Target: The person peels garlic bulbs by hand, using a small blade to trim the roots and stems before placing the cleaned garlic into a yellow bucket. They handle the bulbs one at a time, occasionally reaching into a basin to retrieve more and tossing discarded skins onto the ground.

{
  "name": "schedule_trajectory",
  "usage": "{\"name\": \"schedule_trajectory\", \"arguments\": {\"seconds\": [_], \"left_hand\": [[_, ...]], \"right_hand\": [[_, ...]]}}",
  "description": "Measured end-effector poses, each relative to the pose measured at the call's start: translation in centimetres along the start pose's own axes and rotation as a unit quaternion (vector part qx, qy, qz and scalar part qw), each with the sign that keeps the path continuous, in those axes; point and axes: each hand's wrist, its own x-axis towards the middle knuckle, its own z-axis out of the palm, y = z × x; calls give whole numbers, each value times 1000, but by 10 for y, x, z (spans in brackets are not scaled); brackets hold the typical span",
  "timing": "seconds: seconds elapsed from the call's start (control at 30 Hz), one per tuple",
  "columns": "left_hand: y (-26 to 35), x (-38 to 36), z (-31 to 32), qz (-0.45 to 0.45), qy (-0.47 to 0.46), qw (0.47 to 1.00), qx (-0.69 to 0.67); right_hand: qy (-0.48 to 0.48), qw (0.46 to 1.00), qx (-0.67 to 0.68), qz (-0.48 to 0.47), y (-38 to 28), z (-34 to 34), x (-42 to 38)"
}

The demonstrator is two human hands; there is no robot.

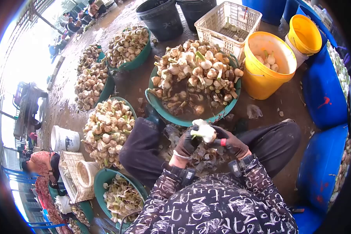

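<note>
A pale garlic bulb (207, 133) with a short stem is held out in front of me, between my knees. My left hand (187, 144), in a dark glove, is closed around its stem side. On the other side my right hand (232, 142), also gloved, has its fingers closed against the bulb; a red band shows at the thumb. Just beyond the hands stands a wide green tub (195, 121), heaped with dirty garlic bulbs (206, 70) at its far side. Loose papery skins (206, 158) lie on the ground under my hands.
A yellow bucket (255, 87) with several peeled bulbs stands to the right, near a cream crate (218, 35). Blue containers (321, 93) line the far right. Tubs of garlic (109, 124) fill the left, with a white bucket (64, 138) and a seated person (45, 162) beyond.
</note>
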Motion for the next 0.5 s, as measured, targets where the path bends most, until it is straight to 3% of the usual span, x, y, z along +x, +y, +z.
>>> {"name": "schedule_trajectory", "arguments": {"seconds": [0.07, 0.1, 0.13, 0.2, 0.3, 0.37, 0.47, 0.5], "left_hand": [[11, 3, 2, -104, 99, 958, -249], [27, 7, -7, -292, 100, 894, -324], [24, 11, -9, -292, 103, 894, -324], [20, 11, -12, -378, 128, 847, -351], [14, 12, -12, -371, 123, 856, -339], [13, 12, -10, -420, 99, 860, -271], [-5, 4, 1, -387, 87, 871, -289], [-2, 3, 2, -388, 86, 871, -289]], "right_hand": [[23, 998, -65, -12, 19, -8, 3], [107, 932, -330, -107, 21, -3, 3], [179, 782, -565, -192, 21, 1, 5], [207, 761, -579, -209, 15, 17, 4], [240, 717, -622, -204, -8, 37, 1], [174, 674, -692, -190, -12, 41, 1], [120, 715, -659, -199, 11, 20, 9], [151, 744, -610, -229, 14, 21, 10]]}}
